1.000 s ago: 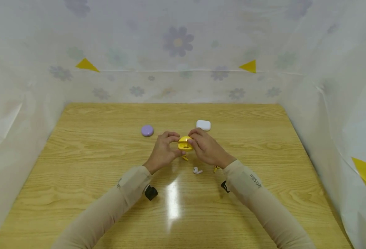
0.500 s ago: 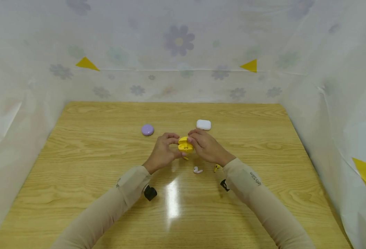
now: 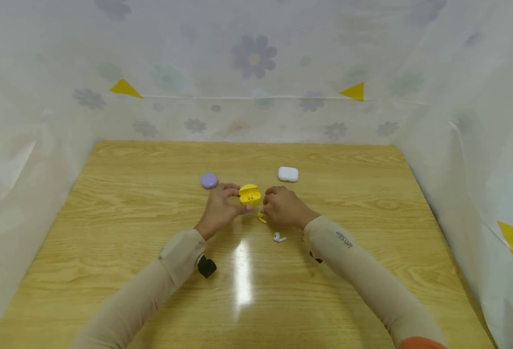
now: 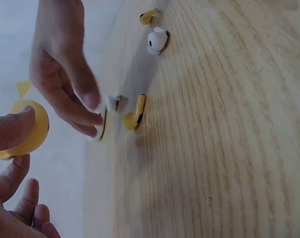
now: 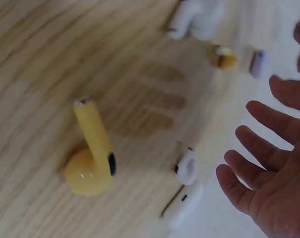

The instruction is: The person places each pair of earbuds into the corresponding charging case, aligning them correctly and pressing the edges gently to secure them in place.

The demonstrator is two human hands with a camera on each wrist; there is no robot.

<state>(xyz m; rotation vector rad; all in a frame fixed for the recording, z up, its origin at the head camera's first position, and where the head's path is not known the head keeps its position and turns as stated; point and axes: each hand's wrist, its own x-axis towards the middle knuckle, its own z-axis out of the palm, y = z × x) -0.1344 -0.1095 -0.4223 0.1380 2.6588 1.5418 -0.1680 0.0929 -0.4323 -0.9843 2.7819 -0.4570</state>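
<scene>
Yellow and rounded, the earbud case (image 3: 250, 197), lid raised, is pinched in the left hand (image 3: 220, 207); the empty right hand (image 3: 286, 207), fingers loosely bent, hovers near a yellow earbud (image 3: 262, 218). Beyond that hand lies a white case (image 3: 288, 174).

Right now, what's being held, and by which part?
The open yellow earbud case, in the left hand: thumb on its near side, fingers at its left end. The right hand holds nothing visible.

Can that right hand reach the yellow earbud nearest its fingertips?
Probably yes: the right hand looks empty, and nothing seems to stand between it and the yellow earbud; the left hand holds the yellow case.
</scene>
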